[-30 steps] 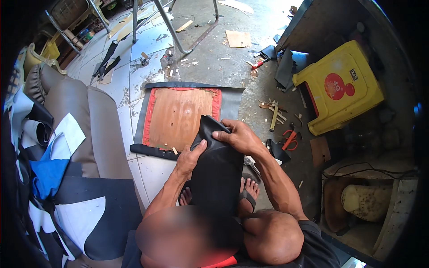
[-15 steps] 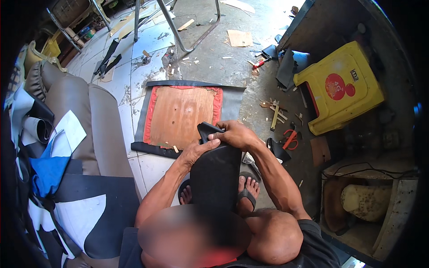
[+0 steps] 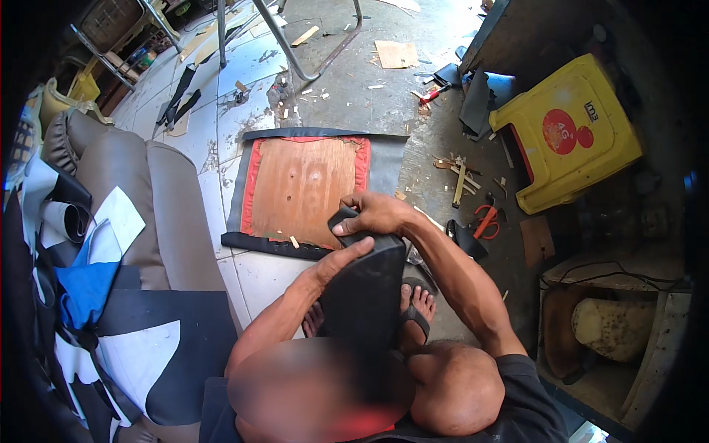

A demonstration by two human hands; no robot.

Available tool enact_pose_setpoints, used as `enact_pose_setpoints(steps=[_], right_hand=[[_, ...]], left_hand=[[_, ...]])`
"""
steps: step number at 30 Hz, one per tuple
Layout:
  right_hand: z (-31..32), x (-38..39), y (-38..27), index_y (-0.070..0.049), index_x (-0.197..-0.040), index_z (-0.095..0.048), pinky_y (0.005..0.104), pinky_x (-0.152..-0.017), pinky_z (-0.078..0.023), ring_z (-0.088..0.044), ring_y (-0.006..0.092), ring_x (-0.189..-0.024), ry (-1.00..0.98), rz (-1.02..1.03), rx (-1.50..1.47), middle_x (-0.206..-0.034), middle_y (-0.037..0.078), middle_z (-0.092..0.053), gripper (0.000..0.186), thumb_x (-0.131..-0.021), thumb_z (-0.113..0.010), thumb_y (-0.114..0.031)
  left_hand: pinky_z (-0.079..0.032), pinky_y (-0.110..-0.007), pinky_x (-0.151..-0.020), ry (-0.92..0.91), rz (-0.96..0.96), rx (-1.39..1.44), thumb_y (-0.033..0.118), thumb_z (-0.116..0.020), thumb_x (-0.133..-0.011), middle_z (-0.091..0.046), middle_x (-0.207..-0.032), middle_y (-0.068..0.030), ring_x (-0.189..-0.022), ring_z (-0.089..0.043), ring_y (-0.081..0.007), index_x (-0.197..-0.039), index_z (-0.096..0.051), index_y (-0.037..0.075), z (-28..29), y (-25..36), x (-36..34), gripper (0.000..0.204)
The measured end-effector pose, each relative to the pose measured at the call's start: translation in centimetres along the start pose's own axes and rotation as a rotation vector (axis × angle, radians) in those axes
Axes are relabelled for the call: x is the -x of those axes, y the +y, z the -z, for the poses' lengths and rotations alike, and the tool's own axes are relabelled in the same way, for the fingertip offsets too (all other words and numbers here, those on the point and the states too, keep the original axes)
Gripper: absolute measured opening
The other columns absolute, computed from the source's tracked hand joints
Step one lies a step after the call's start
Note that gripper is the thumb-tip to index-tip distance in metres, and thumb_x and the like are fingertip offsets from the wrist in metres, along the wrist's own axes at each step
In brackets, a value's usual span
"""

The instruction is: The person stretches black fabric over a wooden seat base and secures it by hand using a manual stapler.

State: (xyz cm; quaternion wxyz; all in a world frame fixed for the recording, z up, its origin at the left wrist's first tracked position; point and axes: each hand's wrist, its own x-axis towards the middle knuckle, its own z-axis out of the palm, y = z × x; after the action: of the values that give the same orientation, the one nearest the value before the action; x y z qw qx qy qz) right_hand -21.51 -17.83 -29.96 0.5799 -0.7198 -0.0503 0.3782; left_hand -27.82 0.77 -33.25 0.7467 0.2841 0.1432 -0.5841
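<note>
A piece of black leather-like material (image 3: pixel 362 303) hangs between my knees, its far end turned toward the wooden panel. My right hand (image 3: pixel 380 215) grips the folded far corner of it, thumb on top and fingers curled around the edge. Lower down, my left hand (image 3: pixel 336 266) lies along the left edge with its thumb pressed on the black surface; its other fingers are hidden beneath. Just beyond both hands, a square wooden panel (image 3: pixel 306 184) with a red fabric border rests on a larger dark sheet (image 3: pixel 388 162) on the floor.
Orange-handled scissors (image 3: pixel 487 221) and wood scraps (image 3: pixel 459 181) lie to the right. A yellow plastic stool (image 3: pixel 572 133) rests on its side by a cabinet (image 3: pixel 591 266). Brown cushions (image 3: pixel 173 214) with fabric offcuts (image 3: pixel 140 354) fill the left. Metal chair legs (image 3: pixel 295 59) stand ahead.
My right hand has shifted left onto the folded corner. My left thumb has slid a little nearer to me along the black material, which is tilted slightly differently.
</note>
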Motion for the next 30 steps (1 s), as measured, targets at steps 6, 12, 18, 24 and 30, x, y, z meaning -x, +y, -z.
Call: enact_pose_setpoints(steps=[6, 12, 18, 24, 30], right_hand=[[-0.7, -0.3, 0.0, -0.004, -0.087, -0.063, 0.0376, -0.067, -0.044, -0.059, 0.0155, -0.076, -0.019, 0.135, 0.229, -0.076, 0.006, -0.063, 0.032, -0.087, -0.085, -0.028], [-0.6, 0.4, 0.4, -0.008, -0.081, -0.054, 0.0343, -0.061, -0.038, -0.046, 0.0083, -0.069, -0.227, 0.216, 0.157, -0.069, -0.004, -0.05, 0.037, -0.089, -0.084, -0.028], [-1.4, 0.2, 2.0, -0.009, -0.076, -0.054, 0.0342, -0.059, -0.037, -0.044, 0.0085, -0.066, -0.184, 0.195, 0.063, -0.067, -0.005, -0.051, 0.037, -0.087, -0.086, -0.025], [-1.5, -0.5, 3.3, -0.008, -0.069, -0.056, 0.0351, -0.058, -0.037, -0.047, 0.0099, -0.064, -0.147, 0.141, 0.088, -0.065, -0.003, -0.054, 0.042, -0.084, -0.088, -0.03], [-2.0, 0.8, 2.9, -0.006, -0.087, -0.066, 0.0312, -0.063, -0.046, -0.056, 0.0107, -0.069, 0.224, 0.041, 0.043, -0.076, 0.001, -0.062, 0.042, -0.098, -0.072, -0.047]], left_hand=[[-0.061, -0.029, -0.088, -0.003, -0.048, -0.164, 0.038, -0.07, -0.102, -0.075, -0.117, -0.0075, -0.098, -0.075, -0.0157, -0.132, -0.067, 0.004, 0.2, -0.8, 0.0, 0.045], [-0.062, -0.029, -0.087, -0.031, -0.065, -0.249, 0.038, -0.069, -0.103, -0.075, -0.118, -0.008, -0.097, -0.075, -0.0157, -0.131, -0.068, 0.003, -0.2, -0.8, -1.2, 0.044], [-0.062, -0.028, -0.084, 0.003, 0.019, -0.268, 0.031, -0.064, -0.106, -0.077, -0.114, -0.0085, -0.095, -0.076, -0.0153, -0.126, -0.071, 0.003, -0.3, -0.8, -1.7, 0.036], [-0.062, -0.028, -0.084, 0.003, 0.059, -0.257, 0.03, -0.061, -0.106, -0.078, -0.112, -0.0086, -0.095, -0.076, -0.0153, -0.125, -0.072, 0.003, 1.6, -1.6, -3.3, 0.034], [-0.061, -0.028, -0.083, 0.039, 0.086, -0.196, 0.028, -0.059, -0.107, -0.078, -0.111, -0.0088, -0.094, -0.076, -0.0154, -0.124, -0.072, 0.002, 3.9, -1.9, -3.5, 0.033]])
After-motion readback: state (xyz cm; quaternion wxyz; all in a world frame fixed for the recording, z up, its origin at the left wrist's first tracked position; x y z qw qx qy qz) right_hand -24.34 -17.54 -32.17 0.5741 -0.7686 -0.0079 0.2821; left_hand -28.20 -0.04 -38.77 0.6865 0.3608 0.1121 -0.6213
